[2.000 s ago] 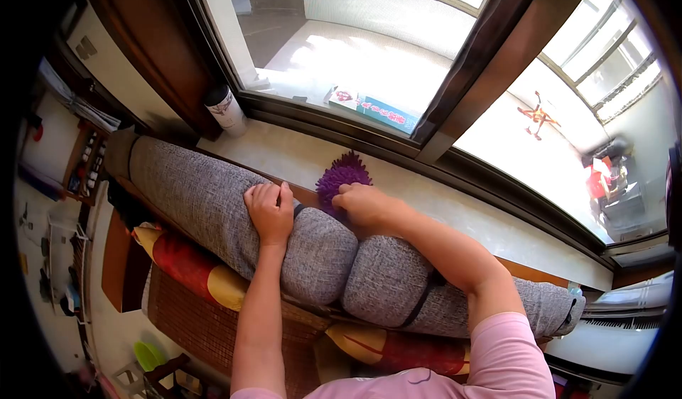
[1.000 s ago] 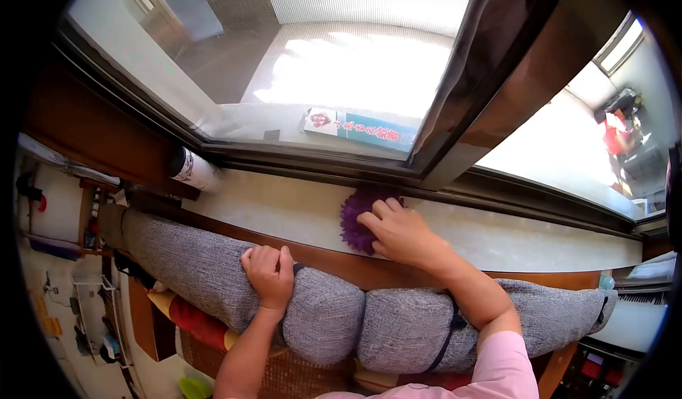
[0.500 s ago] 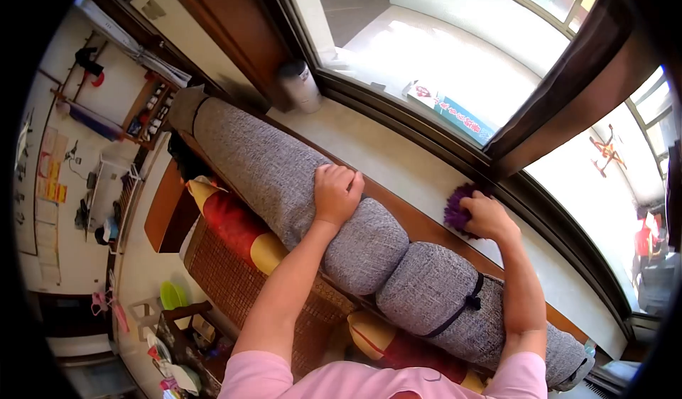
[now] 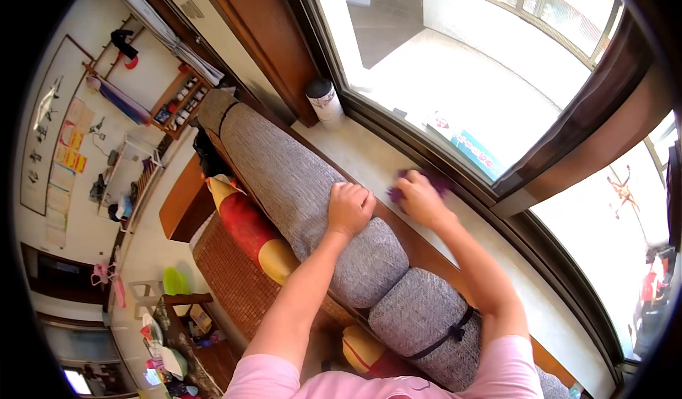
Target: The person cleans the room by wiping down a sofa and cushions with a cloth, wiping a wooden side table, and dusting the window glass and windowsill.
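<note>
My right hand [image 4: 422, 201] is closed on a purple shaggy cleaning cloth [image 4: 395, 192] and presses it to the pale window sill [image 4: 369, 159]. The cloth is partly hidden under the fingers. My left hand [image 4: 350, 209] lies on top of a long grey fabric roll [image 4: 280, 161], palm down, its fingers lightly bent over the surface and nothing held in them. Dark cords [image 4: 455, 331] tie the roll in places. It stretches diagonally between me and the sill.
A white cylinder with a black lid [image 4: 325, 102] stands at the sill's far end by the window frame [image 4: 455, 159]. Red and yellow cushions [image 4: 245, 221] lie below the roll on a woven seat [image 4: 231, 264]. A cluttered table [image 4: 202, 346] is at lower left.
My right hand has slid the purple cloth along the sill, leftward and away from me. My left hand remains on the same part of the roll. The view has shifted slightly.
</note>
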`<state>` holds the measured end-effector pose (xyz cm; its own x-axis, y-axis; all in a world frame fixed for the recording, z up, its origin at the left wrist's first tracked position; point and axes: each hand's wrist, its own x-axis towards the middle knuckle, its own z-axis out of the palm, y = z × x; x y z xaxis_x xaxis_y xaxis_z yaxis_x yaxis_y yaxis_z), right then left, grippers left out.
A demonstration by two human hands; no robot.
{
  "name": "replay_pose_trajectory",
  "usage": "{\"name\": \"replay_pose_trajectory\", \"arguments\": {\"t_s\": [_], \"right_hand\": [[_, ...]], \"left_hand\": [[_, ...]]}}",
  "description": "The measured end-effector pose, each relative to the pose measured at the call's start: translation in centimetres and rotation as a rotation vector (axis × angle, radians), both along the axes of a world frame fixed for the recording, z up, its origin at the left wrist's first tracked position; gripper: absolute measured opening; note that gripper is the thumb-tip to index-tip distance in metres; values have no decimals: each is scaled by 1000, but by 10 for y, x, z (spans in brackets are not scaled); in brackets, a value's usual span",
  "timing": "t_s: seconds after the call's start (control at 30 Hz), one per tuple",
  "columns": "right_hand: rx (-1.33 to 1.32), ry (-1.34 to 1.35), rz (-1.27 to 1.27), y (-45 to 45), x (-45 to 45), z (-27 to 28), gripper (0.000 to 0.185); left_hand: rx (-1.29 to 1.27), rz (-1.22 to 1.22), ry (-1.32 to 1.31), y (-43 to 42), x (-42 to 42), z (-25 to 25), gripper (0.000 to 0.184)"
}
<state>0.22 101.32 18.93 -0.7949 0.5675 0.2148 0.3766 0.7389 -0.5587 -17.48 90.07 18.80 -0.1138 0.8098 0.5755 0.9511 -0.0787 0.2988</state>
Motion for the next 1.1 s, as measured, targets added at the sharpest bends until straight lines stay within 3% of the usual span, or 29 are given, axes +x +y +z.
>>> {"name": "replay_pose_trajectory", "arguments": {"t_s": [0.03, 0.2, 0.37, 0.43, 0.47, 0.57, 0.63, 0.77, 0.9, 1.03, 1.1], "right_hand": [[47, 115, 20, 2, -22, -15, 26], [58, -88, 117, -12, 11, -9, 25], [-349, -743, -7, -31, 170, 65, 32], [-445, -801, -101, -33, 206, 66, 33], [-449, -810, -107, -32, 212, 63, 33], [-397, -508, -136, -31, 202, 30, 31], [-295, -298, -189, -23, 153, 12, 23], [-240, -30, -102, -2, 22, -8, 33], [-218, -109, 38, -18, -23, 15, 34], [-417, -545, -92, -26, 53, 39, 35], [-454, -568, -225, -36, 115, 46, 33]], "left_hand": [[0, 1, 17, 1, 0, -1, 26], [-24, 14, 24, 1, -4, -6, 23], [13, -5, 8, 4, -1, -6, 25], [9, -7, -2, 5, 0, -7, 24], [8, -6, 1, 6, -1, -8, 23], [-3, -17, -9, 5, 0, -8, 22], [-1, -29, -14, 9, -3, -6, 22], [19, -45, -40, 6, -5, -10, 19], [56, -65, -57, 6, -8, -8, 20], [64, -71, -94, 6, -7, -6, 20], [68, -73, -103, 5, -7, -7, 21]]}}
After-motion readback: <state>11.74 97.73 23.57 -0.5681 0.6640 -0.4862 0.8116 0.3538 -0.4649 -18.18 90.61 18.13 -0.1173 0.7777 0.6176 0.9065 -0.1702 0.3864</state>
